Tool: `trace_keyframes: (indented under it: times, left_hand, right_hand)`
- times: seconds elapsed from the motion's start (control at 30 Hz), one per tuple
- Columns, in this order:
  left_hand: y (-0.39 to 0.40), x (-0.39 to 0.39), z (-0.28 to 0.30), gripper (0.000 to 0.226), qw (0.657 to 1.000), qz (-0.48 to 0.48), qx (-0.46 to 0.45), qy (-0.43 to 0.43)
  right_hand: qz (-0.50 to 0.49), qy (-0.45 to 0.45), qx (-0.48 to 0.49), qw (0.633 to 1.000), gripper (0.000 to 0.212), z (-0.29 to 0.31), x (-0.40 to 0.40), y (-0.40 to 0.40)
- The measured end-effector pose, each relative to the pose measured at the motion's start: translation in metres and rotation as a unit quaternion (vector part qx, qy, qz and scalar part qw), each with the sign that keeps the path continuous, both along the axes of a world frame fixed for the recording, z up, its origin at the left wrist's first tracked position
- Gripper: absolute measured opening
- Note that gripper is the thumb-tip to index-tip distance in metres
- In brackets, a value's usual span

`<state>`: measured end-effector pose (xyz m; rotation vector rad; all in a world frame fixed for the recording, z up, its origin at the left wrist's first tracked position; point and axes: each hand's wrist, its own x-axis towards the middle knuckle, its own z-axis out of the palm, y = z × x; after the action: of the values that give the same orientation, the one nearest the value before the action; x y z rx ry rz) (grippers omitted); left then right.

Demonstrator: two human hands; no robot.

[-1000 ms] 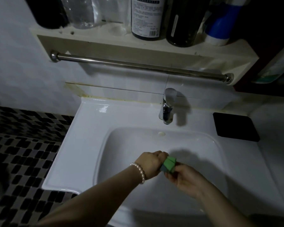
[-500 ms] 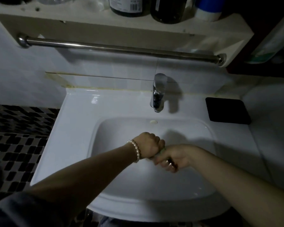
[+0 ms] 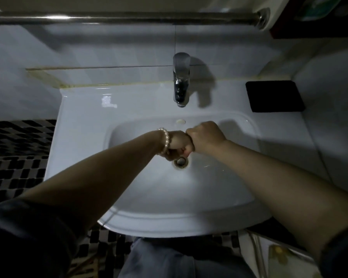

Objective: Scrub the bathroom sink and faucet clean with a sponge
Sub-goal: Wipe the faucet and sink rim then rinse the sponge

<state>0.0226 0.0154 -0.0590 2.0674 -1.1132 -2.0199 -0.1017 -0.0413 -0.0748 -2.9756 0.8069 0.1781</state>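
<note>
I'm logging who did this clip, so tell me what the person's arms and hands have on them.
Both forearms are bare. The left hand has a bracelet of pale round beads at the wrist, and a dark sleeve is pushed up near the elbow. The right hand shows no jewellery; a dark cuff sits far up that arm. No gloves.

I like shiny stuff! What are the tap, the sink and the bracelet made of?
The faucet looks like polished chrome metal: it mirrors dark and bright patches. The sink seems glazed white ceramic, smooth with a glossy glare spot on its rim. The bracelet on the left wrist looks like round pearl beads, pale and softly shiny; real or plastic, I cannot tell.
</note>
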Motion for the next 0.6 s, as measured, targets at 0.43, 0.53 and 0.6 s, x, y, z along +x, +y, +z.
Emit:
trace_keyframes:
  times: [0.43, 0.53, 0.6]
  left_hand:
    - [0.005, -0.016, -0.014, 0.016, 0.995, -0.041, -0.039, -0.083]
    - [0.015, -0.032, -0.024, 0.018, 0.932, -0.152, -0.189, -0.270]
    - [0.025, -0.039, -0.028, 0.038, 0.892, -0.151, -0.269, -0.331]
  right_hand:
    - [0.033, 0.093, 0.004, 0.995, 0.019, -0.001, 0.001, 0.007]
    - [-0.084, 0.152, 0.129, 0.976, 0.024, -0.004, -0.001, 0.009]
    - [-0.147, 0.202, 0.246, 0.937, 0.019, -0.004, -0.003, 0.005]
